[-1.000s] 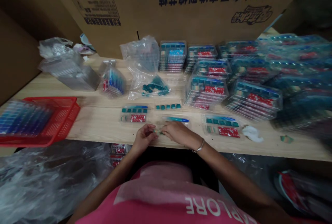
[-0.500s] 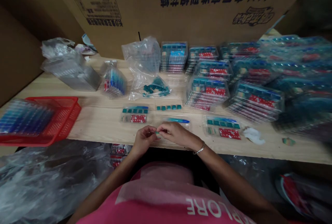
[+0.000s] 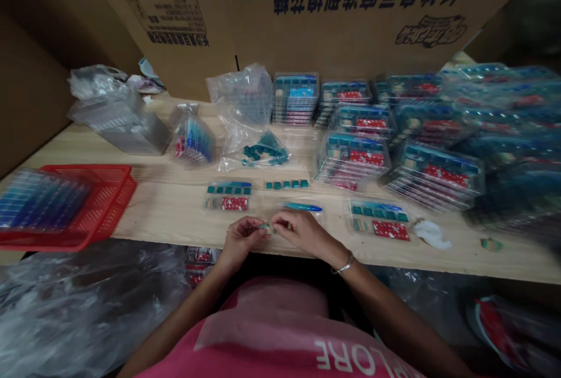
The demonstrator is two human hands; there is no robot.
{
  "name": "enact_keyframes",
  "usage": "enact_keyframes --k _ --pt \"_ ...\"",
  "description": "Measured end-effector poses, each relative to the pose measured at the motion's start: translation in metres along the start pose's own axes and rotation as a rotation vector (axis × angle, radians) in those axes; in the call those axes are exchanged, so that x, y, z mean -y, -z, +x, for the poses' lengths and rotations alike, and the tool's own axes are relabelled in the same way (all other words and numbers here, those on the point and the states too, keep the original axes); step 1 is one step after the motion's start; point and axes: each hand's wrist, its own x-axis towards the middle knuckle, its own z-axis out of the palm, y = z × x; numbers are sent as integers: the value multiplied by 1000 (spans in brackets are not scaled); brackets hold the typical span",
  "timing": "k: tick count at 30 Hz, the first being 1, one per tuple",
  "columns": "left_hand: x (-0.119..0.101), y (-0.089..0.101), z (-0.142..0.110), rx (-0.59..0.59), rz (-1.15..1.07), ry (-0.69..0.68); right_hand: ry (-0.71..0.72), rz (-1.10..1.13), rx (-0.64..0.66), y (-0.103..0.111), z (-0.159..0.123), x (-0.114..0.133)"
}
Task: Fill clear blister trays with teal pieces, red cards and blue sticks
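My left hand (image 3: 239, 239) and my right hand (image 3: 302, 231) meet at the near edge of the wooden table (image 3: 175, 208). Both pinch a small teal piece (image 3: 265, 225) between their fingertips. Just beyond them lies a clear tray with a blue pen (image 3: 303, 207). A row of teal pieces (image 3: 287, 184) sits further back. A filled clear tray with teal pieces and a red card (image 3: 228, 197) lies to the left, another filled tray (image 3: 379, 221) to the right.
A red basket (image 3: 107, 197) with blue packs stands at the left. Plastic bags of teal pieces (image 3: 258, 147) lie mid-table. Stacks of filled trays (image 3: 421, 132) crowd the right and back. A large cardboard box (image 3: 307, 10) walls the rear. White crumpled paper (image 3: 432, 233) lies right.
Both hands stay together at the table edge, fingers shifting slightly on the small teal piece. The view has drifted a little; nothing else on the table has moved.
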Motion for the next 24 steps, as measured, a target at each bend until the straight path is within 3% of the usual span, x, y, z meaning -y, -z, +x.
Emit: enact_keyframes --k 9,17,20,24 --pt "-3 2 0 63 -75 0 100 -213 -98 -11 -4 14" --pt "1 10 6 87 -143 127 -124 145 -135 -10 3 4" --pt "-1 12 7 93 -85 113 -69 126 -37 1 5 3" --pt "-3 13 8 123 -12 117 165 -88 194 14 10 9"
